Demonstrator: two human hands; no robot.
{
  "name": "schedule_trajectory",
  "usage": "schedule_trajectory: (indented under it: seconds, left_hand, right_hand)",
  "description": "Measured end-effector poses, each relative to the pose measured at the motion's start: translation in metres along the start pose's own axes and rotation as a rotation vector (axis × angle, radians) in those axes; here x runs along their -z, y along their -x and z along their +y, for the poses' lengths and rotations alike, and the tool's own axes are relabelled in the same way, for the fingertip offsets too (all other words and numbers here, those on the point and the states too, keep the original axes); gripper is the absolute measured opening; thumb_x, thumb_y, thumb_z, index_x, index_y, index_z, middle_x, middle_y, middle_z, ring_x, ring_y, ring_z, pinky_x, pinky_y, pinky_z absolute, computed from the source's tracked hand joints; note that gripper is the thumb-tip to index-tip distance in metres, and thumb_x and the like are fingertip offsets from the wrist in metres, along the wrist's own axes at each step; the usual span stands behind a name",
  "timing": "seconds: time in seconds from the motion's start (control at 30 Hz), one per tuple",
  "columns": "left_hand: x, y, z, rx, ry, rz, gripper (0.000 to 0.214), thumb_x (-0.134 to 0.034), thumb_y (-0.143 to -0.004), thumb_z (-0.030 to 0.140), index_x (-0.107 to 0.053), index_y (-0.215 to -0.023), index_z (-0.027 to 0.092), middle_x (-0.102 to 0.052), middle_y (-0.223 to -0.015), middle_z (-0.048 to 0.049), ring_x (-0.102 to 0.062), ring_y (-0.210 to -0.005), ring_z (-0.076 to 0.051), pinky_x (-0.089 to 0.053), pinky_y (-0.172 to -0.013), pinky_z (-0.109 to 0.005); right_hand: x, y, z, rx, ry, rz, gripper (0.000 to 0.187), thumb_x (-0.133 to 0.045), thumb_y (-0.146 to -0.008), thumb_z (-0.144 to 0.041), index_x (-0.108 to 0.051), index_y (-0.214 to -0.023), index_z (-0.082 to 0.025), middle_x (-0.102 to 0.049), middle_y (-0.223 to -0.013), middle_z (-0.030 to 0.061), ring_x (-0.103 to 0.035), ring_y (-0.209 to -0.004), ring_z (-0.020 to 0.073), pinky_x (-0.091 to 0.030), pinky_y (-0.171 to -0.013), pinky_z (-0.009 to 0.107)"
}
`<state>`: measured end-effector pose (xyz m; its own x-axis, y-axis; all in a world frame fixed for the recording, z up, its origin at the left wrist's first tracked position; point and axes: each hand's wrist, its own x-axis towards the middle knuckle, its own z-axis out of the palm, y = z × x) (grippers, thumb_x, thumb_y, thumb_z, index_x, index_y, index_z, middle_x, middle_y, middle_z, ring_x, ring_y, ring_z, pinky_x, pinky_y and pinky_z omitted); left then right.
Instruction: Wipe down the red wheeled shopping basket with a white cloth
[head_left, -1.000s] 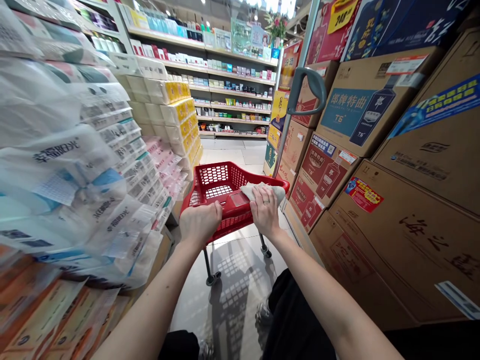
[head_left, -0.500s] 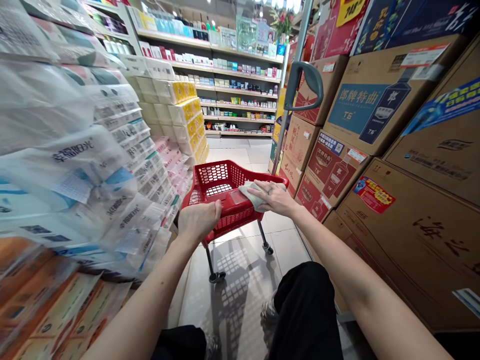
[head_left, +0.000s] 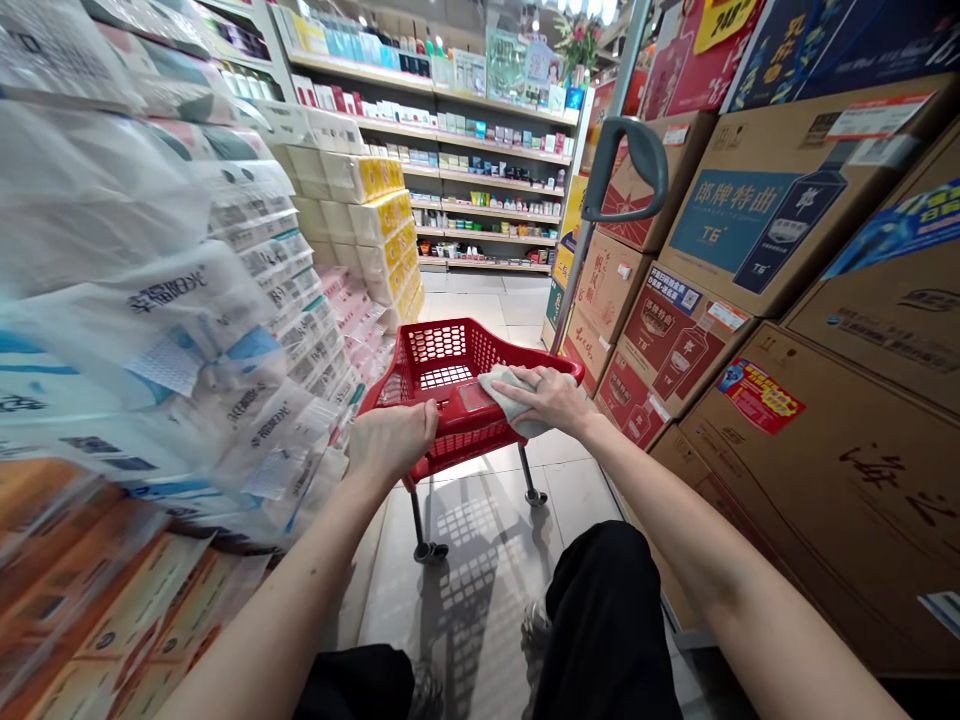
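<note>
A red plastic basket cart (head_left: 457,405) with perforated sides stands in front of me on thin dark legs with casters. My left hand (head_left: 394,440) is closed around the left part of its near rim, thumb on top. On the right part of that rim lies a pale cloth (head_left: 506,388), bunched under my right hand (head_left: 551,398). The fingers of that hand curve over the cloth and press it to the red plastic. A long grey pole with a loop handle (head_left: 626,170) rises from the cart's right side.
Stacked plastic-wrapped tissue packs (head_left: 225,340) line the left side, close to my left arm. Cardboard cartons (head_left: 750,230) are piled along the right. Shelves of small boxes and bottles (head_left: 487,150) stand across the far end of the tiled floor (head_left: 487,305).
The view has turned slightly left, so the surroundings sit a little farther right. Both hands keep their places on the rim, the right still on the cloth.
</note>
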<state>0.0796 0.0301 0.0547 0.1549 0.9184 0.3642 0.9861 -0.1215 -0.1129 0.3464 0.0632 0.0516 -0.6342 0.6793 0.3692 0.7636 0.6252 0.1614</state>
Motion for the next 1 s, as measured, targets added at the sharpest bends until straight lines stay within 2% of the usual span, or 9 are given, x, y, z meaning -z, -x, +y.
schedule_trajectory:
  seconds: [0.1,0.23,0.33,0.43,0.53,0.67,0.8,0.9,1.0]
  left_hand:
    - [0.0,0.001,-0.003,0.018,-0.009,-0.012,0.07,-0.011,-0.091,0.045,-0.071,-0.075,0.015,-0.069,-0.073,-0.0153,-0.065,-0.071,-0.029,-0.035,-0.056,-0.03]
    - [0.0,0.001,-0.005,0.023,-0.014,-0.019,0.069,-0.011,-0.091,0.045,-0.071,-0.076,0.015,-0.07,-0.076,-0.0146,-0.066,-0.072,-0.028,-0.036,-0.057,-0.03]
    - [0.0,0.002,-0.004,0.006,-0.013,-0.03,0.068,-0.011,-0.091,0.046,-0.07,-0.076,0.016,-0.07,-0.076,-0.0139,-0.066,-0.072,-0.029,-0.036,-0.056,-0.03]
    - [0.002,0.003,-0.004,-0.032,-0.025,-0.019,0.069,-0.01,-0.091,0.046,-0.07,-0.077,0.017,-0.07,-0.076,-0.0136,-0.066,-0.072,-0.03,-0.036,-0.056,-0.031]
    - [0.004,0.006,-0.006,-0.062,-0.039,-0.016,0.069,-0.009,-0.092,0.046,-0.07,-0.078,0.017,-0.07,-0.076,-0.0129,-0.066,-0.07,-0.03,-0.035,-0.055,-0.03]
    - [0.007,0.01,-0.014,-0.073,-0.037,-0.036,0.068,-0.01,-0.092,0.045,-0.07,-0.077,0.017,-0.07,-0.074,-0.012,-0.066,-0.071,-0.028,-0.035,-0.055,-0.03]
    - [0.007,0.013,-0.022,-0.05,-0.037,-0.059,0.068,-0.011,-0.091,0.047,-0.071,-0.077,0.017,-0.07,-0.075,-0.0128,-0.066,-0.071,-0.028,-0.036,-0.056,-0.03]
    - [0.007,0.014,-0.027,-0.027,-0.036,-0.069,0.069,-0.012,-0.091,0.049,-0.072,-0.078,0.017,-0.07,-0.075,-0.0132,-0.065,-0.071,-0.028,-0.036,-0.056,-0.03]
    - [0.006,0.017,-0.031,-0.018,-0.04,-0.062,0.069,-0.013,-0.091,0.049,-0.072,-0.078,0.017,-0.071,-0.075,-0.0134,-0.065,-0.072,-0.028,-0.035,-0.055,-0.029]
  right_hand:
    - [0.007,-0.001,-0.002,0.0,-0.017,-0.039,0.054,-0.052,-0.088,-0.05,-0.038,-0.139,-0.039,-0.043,-0.142,0.0025,-0.046,-0.117,0.0242,-0.038,-0.102,0.042]
    - [0.005,0.004,-0.013,-0.032,0.0,0.041,0.051,-0.049,-0.091,-0.045,-0.037,-0.14,-0.037,-0.041,-0.144,0.0025,-0.042,-0.125,0.0253,-0.038,-0.104,0.043]
    - [-0.002,0.003,-0.031,0.021,0.012,0.129,0.046,-0.042,-0.095,-0.037,-0.038,-0.141,-0.031,-0.04,-0.145,0.0026,-0.031,-0.135,0.0251,-0.029,-0.11,0.045]
    - [-0.006,-0.008,-0.054,0.084,-0.007,0.164,0.044,-0.036,-0.098,-0.029,-0.037,-0.141,-0.029,-0.039,-0.146,0.0019,-0.029,-0.138,0.023,-0.024,-0.113,0.045]
    - [-0.002,-0.019,-0.067,0.091,-0.026,0.133,0.046,-0.04,-0.096,-0.037,-0.037,-0.142,-0.03,-0.038,-0.147,0.0019,-0.03,-0.137,0.0241,-0.024,-0.113,0.044]
    - [0.008,-0.018,-0.056,0.072,-0.048,0.091,0.063,-0.051,-0.085,-0.057,-0.036,-0.141,-0.033,-0.039,-0.146,0.0037,-0.032,-0.136,0.0277,-0.026,-0.111,0.047]
    - [0.012,-0.012,-0.035,0.062,-0.085,0.084,0.072,-0.054,-0.08,-0.062,-0.037,-0.141,-0.027,-0.045,-0.141,0.0095,-0.04,-0.128,0.0275,-0.034,-0.105,0.045]
    - [0.014,-0.016,-0.036,0.074,-0.1,0.047,0.072,-0.049,-0.083,-0.063,-0.038,-0.141,-0.022,-0.049,-0.136,0.0126,-0.046,-0.12,0.0269,-0.038,-0.101,0.044]
    - [0.018,-0.029,-0.049,-0.008,-0.081,-0.006,0.057,-0.036,-0.092,-0.056,-0.041,-0.139,-0.024,-0.052,-0.132,0.011,-0.049,-0.116,0.0263,-0.04,-0.097,0.042]
